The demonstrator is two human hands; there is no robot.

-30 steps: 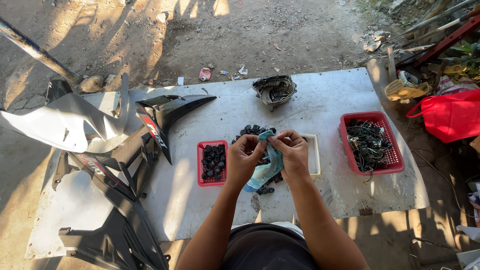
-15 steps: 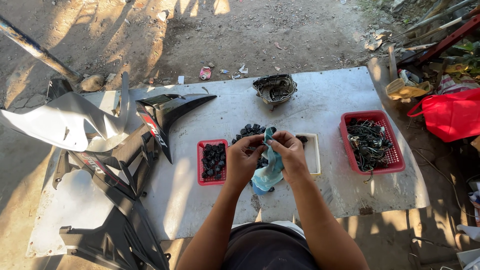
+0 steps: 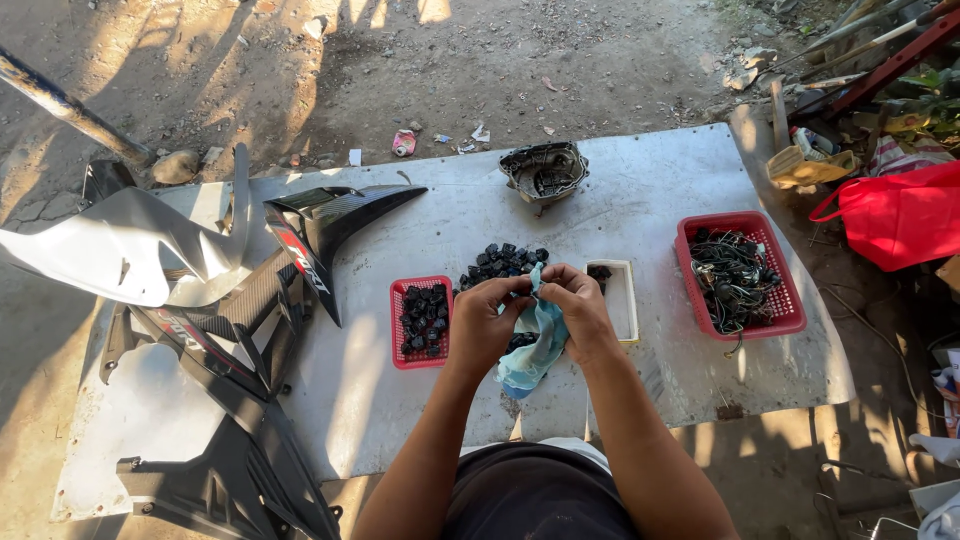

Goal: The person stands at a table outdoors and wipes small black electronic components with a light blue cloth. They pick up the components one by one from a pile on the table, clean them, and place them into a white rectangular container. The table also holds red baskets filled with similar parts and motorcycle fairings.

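Note:
My left hand (image 3: 488,322) and my right hand (image 3: 577,306) are close together over the middle of the metal table (image 3: 620,200). Both grip a light blue cloth (image 3: 533,350) that hangs down between them. Whatever small part the cloth may wrap is hidden by my fingers. Just beyond my hands lies a loose pile of small black parts (image 3: 503,260). A small red basket (image 3: 421,322) with more black parts sits left of my left hand. A white tray (image 3: 622,300) lies right of my right hand.
A larger red basket of tangled wires (image 3: 739,275) stands at the right. A grey metal engine cover (image 3: 544,172) lies at the back. Motorcycle fairing panels (image 3: 200,300) cover the table's left end. A red bag (image 3: 900,215) and clutter lie on the ground at right.
My hands have stayed over the table's middle, shifting slightly as the fingers work the blue cloth between them. Nothing else has moved.

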